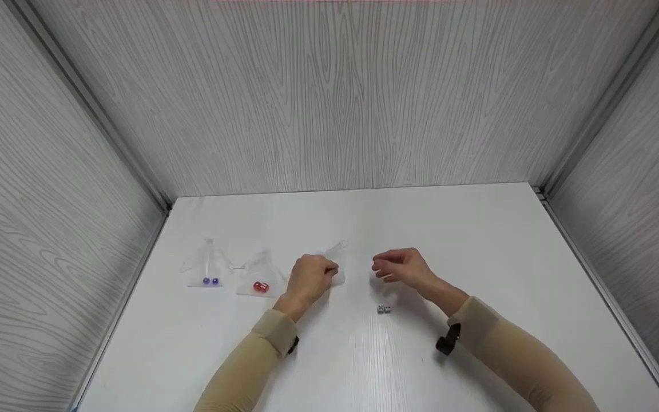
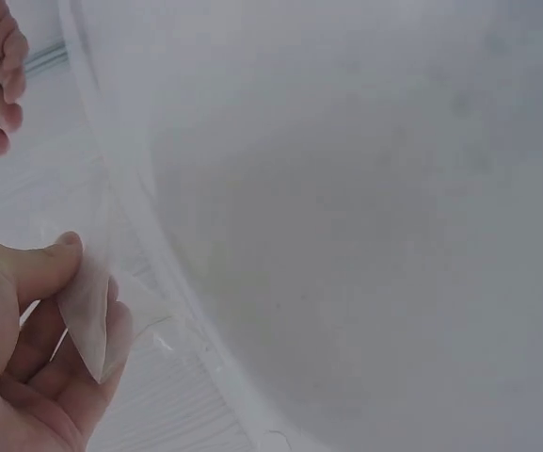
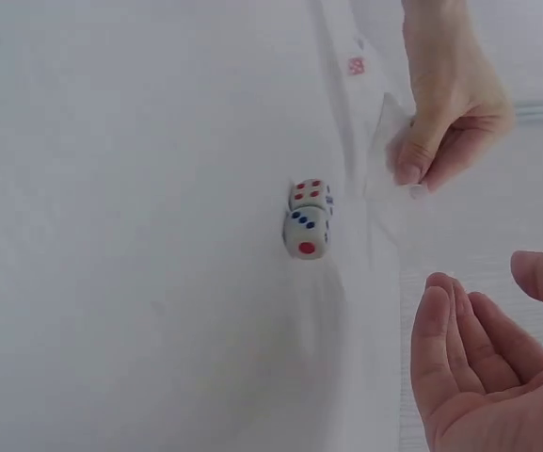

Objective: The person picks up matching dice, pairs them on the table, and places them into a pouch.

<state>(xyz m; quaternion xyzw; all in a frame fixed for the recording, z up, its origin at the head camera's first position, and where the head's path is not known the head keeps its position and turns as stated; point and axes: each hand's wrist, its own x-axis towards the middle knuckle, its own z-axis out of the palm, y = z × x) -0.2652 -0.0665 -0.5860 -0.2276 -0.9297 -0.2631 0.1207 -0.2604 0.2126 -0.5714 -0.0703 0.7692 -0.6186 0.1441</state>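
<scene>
My left hand (image 1: 310, 276) pinches a clear plastic bag (image 1: 338, 257) between thumb and fingers; the left wrist view shows a folded corner of the bag (image 2: 87, 325) in that grip. To the right, my right hand (image 1: 407, 268) hovers above the table, thumb apart from its bent fingers, nothing between them. In the right wrist view, the right hand (image 3: 497, 367) is likewise bare. Two white dice (image 1: 384, 309) sit side by side on the table, nearer me than the right hand. Red and blue pips show on the dice (image 3: 308, 221) in the right wrist view.
Left of my left hand lies a clear bag (image 1: 246, 289) with red dice (image 1: 261, 286) in it. Farther left is another clear bag (image 1: 198, 269) holding two small blue pieces (image 1: 210, 281). Grey wood-grain panels (image 1: 329, 97) stand behind the white table (image 1: 449, 223) and at both sides.
</scene>
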